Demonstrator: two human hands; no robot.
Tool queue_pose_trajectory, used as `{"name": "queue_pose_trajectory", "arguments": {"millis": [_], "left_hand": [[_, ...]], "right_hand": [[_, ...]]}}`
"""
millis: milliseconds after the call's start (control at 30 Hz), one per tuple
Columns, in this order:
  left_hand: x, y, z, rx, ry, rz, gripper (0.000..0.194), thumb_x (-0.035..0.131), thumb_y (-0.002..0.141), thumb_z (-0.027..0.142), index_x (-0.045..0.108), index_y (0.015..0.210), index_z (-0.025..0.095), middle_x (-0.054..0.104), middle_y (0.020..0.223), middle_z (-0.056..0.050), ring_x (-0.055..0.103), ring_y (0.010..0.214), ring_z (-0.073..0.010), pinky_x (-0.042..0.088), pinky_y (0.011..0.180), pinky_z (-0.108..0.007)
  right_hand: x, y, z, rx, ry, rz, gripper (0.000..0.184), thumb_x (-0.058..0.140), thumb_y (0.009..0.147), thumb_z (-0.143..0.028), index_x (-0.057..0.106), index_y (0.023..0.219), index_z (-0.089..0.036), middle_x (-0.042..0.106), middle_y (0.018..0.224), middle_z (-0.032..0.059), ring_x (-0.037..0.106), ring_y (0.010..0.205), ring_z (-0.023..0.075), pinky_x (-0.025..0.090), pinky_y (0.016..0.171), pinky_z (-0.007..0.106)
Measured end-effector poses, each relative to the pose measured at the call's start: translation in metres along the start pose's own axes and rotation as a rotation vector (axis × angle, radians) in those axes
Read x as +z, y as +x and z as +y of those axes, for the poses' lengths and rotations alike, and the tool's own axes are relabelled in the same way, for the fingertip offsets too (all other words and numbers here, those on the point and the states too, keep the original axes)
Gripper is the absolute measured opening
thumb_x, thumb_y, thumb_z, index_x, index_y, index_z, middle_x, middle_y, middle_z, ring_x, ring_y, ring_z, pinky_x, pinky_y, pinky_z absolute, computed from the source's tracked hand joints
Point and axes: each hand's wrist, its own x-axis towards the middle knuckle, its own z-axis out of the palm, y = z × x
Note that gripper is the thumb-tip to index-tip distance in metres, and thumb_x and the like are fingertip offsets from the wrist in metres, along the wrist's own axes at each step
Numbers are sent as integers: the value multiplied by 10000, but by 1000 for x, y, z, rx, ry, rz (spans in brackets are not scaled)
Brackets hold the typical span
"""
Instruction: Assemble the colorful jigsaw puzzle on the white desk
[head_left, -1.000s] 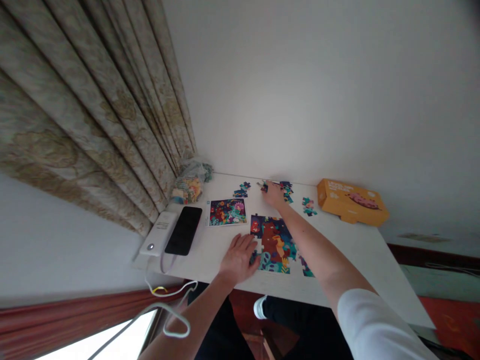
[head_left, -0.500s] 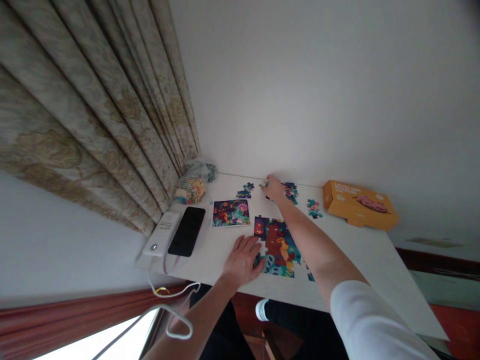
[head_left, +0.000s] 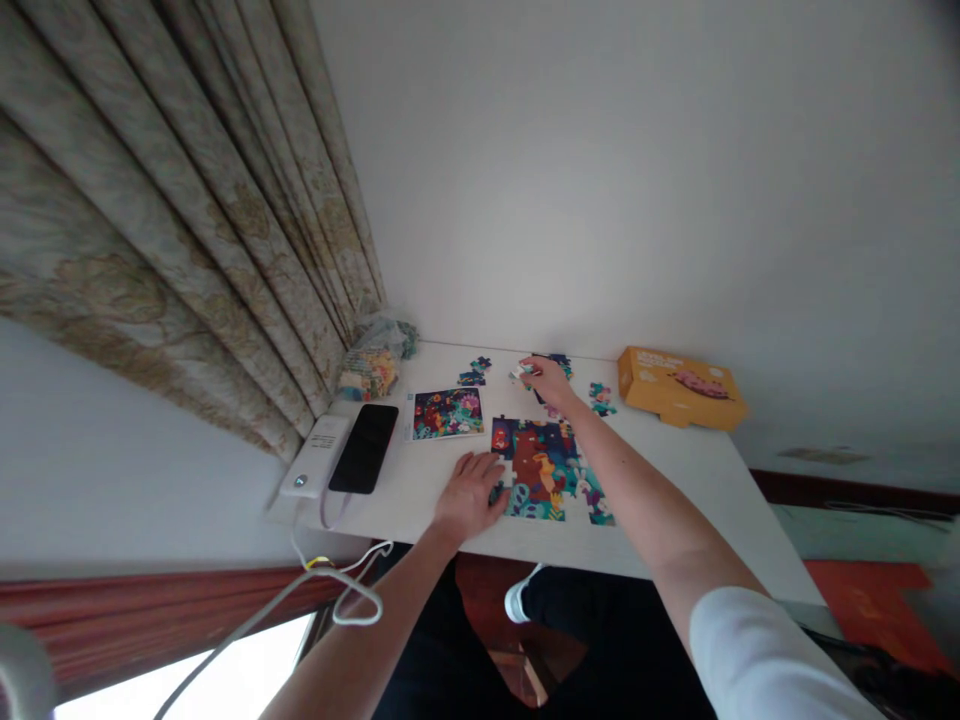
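- The puzzle [head_left: 534, 465] lies part-built on the table [head_left: 682, 460], by the middle of its near edge. A large block with a brown figure is joined, and its top edge looks mostly filled.
- Along the block's left side a notch shows bare table; below it are a few dark bits, partly hidden by the left hand [head_left: 471, 492].
- At the block's lower right, a bare strip parts it from a strip of joined pieces [head_left: 598, 502]; higher up the two seem to meet, though the right forearm hides some of this.
- The left hand rests palm down, fingers loosely spread and gripping nothing that shows, thumb at the puzzle's left side.
- The right hand [head_left: 550, 383] reaches toward the table's far edge, thumb and fingers closed on what looks like a small pale-and-teal piece [head_left: 526, 370].
- Unplaced pieces remain along the far edge: a left cluster [head_left: 474, 371], a pile [head_left: 561, 366] beside the right hand and partly behind it, and a right cluster [head_left: 602, 398]. By these and the gaps, I judge the puzzle well past half done.
- The card [head_left: 448, 413] showing the whole picture lies left of the puzzle.
- The phone [head_left: 364, 448] lies by the left edge, the bag [head_left: 371, 370] at the far left corner, the orange box [head_left: 681, 387] toward the far right corner.
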Motion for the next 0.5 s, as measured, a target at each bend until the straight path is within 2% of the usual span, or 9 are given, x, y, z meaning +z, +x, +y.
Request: {"name": "queue_pose_trajectory", "arguments": {"millis": [200,367,500], "left_hand": [[2,2,-2,26,30,27,289,588,963,303,679,1226,224,649,1390,-112,580,1311,-270,422,1169,-498],[2,1,-5,86,94,66,280,551,991,306,690,1215,213,658,1382,-126,599,1298,-277,427,1162,-510],[6,4,8,147,137,128,286,519,1011,291,691,1229,221,675,1363,-117,609,1290,-276,408,1175,-526]], "right_hand": [[-59,-88,33,127,312,113,363,754,738,-400,704,1027,-187,693,693,1,651,641,198,518,634,314],[-98,-178,61,221,508,206,483,824,667,-537,719,976,-182,742,777,46,677,701,216,533,665,341],[-106,-239,81,246,557,235,530,838,668,-585,751,1015,-194,783,941,79,708,832,239,562,767,372]]}}
